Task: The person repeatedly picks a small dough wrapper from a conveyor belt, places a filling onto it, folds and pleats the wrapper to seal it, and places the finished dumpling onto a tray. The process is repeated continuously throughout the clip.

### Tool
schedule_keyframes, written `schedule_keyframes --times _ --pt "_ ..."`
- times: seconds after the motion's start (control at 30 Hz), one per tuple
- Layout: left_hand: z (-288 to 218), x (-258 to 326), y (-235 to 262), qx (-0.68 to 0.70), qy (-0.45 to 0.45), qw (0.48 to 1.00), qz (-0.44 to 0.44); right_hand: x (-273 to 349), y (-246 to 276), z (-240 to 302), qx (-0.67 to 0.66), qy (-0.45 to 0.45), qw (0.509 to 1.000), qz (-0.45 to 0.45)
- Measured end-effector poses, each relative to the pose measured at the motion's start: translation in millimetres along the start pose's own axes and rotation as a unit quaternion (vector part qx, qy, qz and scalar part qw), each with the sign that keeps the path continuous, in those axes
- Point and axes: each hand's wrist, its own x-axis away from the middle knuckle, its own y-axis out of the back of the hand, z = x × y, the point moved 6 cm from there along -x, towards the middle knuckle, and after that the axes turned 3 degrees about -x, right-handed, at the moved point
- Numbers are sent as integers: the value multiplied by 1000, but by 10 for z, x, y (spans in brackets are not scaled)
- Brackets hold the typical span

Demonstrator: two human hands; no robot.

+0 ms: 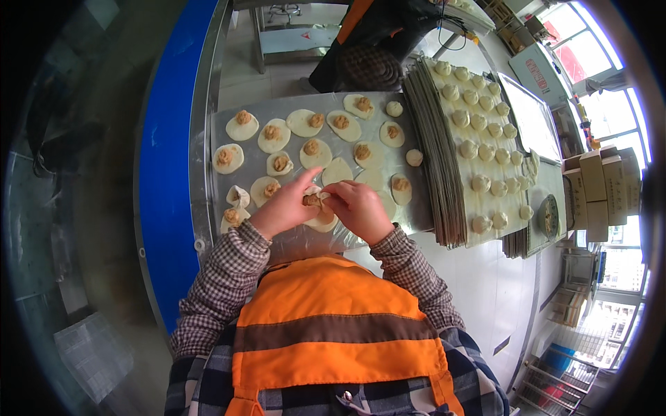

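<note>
Between my hands, over the near part of the metal table [423, 218], is a partly gathered bun [313, 199] with brown filling showing at its top. My left hand [283, 206] cups it from the left, thumb raised. The fingers of my right hand [359, 210] pinch the dough edge from the other side. Flat dough rounds topped with filling, such as this wrapper [275, 136], lie in rows beyond my hands. A bare dough round [337, 172] lies just past my fingers. A half-folded piece [238, 196] sits to the left.
On the right, a stack of trays [437, 152] carries rows of closed buns [469, 149] on its top. A blue panel [170, 139] borders the table on the left. Across the table stands a person in dark clothing [388, 41]. Cardboard boxes [603, 184] are piled at the far right.
</note>
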Motion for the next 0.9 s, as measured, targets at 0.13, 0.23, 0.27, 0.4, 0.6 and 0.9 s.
schedule_keyframes --times 0.13,0.23,0.27,0.4,0.6,0.9 --pt "108 25 -66 294 83 952 9 49 37 -145 -85 -111 990 -22" --pt "88 38 -139 328 63 942 9 71 31 -158 -314 -121 940 -55" --pt "76 39 -144 275 53 960 -6 66 40 -143 -247 -116 961 -50" --pt "-116 52 -110 22 -39 998 -38 35 108 44 -4 3 1000 -16" --pt "-154 -11 -93 -43 -8 998 53 63 90 116 46 44 998 -5" --pt "-95 96 -191 392 52 918 -43 126 19 -221 -295 -163 941 -24"
